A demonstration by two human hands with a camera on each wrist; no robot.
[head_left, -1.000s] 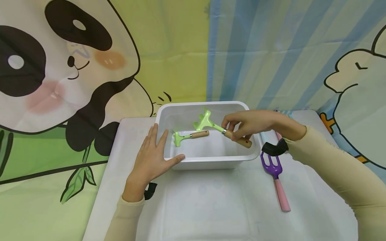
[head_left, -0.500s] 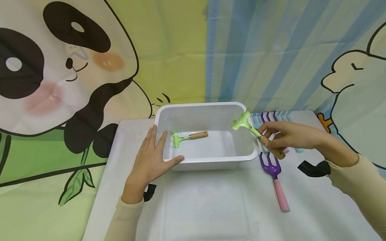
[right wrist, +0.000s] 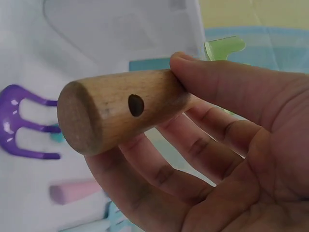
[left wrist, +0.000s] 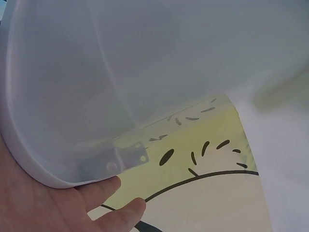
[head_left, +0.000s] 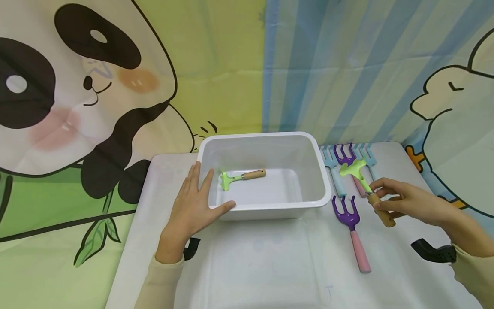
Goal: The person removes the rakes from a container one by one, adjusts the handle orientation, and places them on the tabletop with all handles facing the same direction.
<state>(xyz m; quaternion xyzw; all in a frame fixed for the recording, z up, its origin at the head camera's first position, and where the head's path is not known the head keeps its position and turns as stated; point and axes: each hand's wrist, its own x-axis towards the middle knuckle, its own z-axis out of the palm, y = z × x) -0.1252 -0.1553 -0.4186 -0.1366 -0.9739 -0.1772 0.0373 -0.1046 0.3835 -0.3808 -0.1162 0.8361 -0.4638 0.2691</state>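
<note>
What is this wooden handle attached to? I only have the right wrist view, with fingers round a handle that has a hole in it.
Observer: It is a small green rake, held by the right hand above the table, right of the white bin.
Operator: Anything inside the bin?
Observer: One more green rake with a wooden handle lies on its floor.
Operator: And the other hand?
Observer: The left hand rests flat against the bin's front left corner.
</note>
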